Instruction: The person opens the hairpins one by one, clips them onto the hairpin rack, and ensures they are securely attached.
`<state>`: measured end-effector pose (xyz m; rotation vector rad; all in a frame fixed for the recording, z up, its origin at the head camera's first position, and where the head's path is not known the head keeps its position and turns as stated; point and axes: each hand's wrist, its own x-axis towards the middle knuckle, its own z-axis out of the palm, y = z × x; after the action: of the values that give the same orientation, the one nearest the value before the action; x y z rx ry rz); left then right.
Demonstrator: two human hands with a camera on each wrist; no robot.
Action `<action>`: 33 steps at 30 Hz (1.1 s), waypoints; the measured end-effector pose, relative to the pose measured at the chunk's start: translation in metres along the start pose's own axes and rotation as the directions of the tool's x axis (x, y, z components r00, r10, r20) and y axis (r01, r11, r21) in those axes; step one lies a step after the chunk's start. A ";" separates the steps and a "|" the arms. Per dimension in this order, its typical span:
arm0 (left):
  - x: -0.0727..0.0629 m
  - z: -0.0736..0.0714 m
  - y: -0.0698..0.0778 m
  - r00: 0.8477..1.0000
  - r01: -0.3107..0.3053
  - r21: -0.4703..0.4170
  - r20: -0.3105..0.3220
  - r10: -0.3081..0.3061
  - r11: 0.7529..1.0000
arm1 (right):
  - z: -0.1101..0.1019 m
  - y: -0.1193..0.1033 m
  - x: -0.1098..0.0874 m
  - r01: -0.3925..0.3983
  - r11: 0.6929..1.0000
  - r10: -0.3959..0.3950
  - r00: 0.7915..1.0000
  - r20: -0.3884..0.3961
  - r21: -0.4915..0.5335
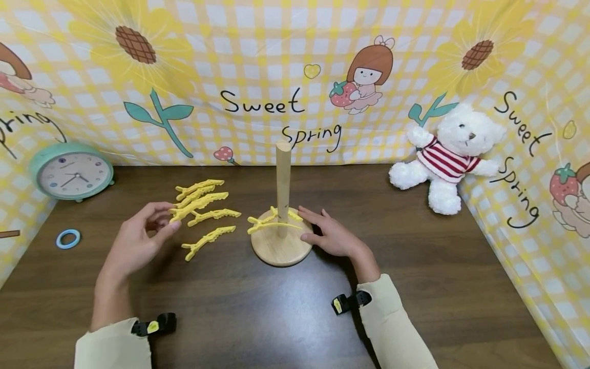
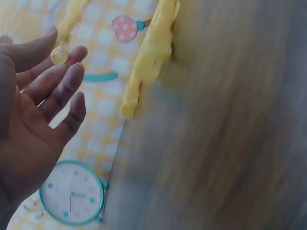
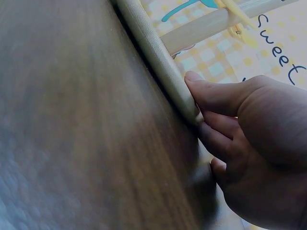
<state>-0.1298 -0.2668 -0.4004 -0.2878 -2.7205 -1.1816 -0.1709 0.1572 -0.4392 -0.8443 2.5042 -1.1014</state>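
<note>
Pinching one yellow clip (image 1: 203,201) by its tail, the left hand (image 1: 143,236) brings thumb and fingertips together at its end, the toothed length pointing away toward the middle of the table (image 1: 235,318). From where I stand, that clip appears above a loose row of other yellow clips (image 1: 213,240), which lie on the wood just beyond and beside the hand, all slanted much the same way.

To the right of them stands a wooden stand (image 1: 276,251), a round base with an upright post. A fastened clip (image 1: 256,228) sits across the post, its two long arms parted, one passing in front and the other behind. Against the right edge of the base rests the right hand (image 1: 338,238), thumb parted from the fingers, the fingers fairly straight and touching the rim; seen from the right wrist, the thumb tip lies on the rim.

Both arms wear pale sleeves (image 1: 112,344) with a black strap at each wrist. Farther out on the left I see a small blue ring (image 1: 68,239) and, behind it, a mint-green clock (image 1: 76,171). At the back right a white teddy bear (image 1: 454,154) in a red-striped top leans against a yellow checked cloth (image 1: 258,66) with printed sunflowers and "Sweet Spring".
</note>
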 end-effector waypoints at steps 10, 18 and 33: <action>0.008 0.014 0.025 0.982 -0.188 0.048 0.008 0.188 0.981 | 0.000 0.000 0.000 -0.010 1.000 0.010 1.000 0.003 0.003; 0.012 0.019 0.050 0.967 -0.256 0.072 0.031 0.255 0.964 | 0.000 0.001 0.001 -0.012 1.000 0.012 1.000 0.002 0.006; 0.022 0.048 0.072 0.905 -0.407 0.093 -0.096 0.415 0.909 | -0.001 -0.001 0.000 -0.022 1.000 0.022 1.000 0.010 0.011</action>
<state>-0.1375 -0.1808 -0.3774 -0.7212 -2.4277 -0.9461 -0.1709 0.1570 -0.4376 -0.8151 2.4913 -1.1000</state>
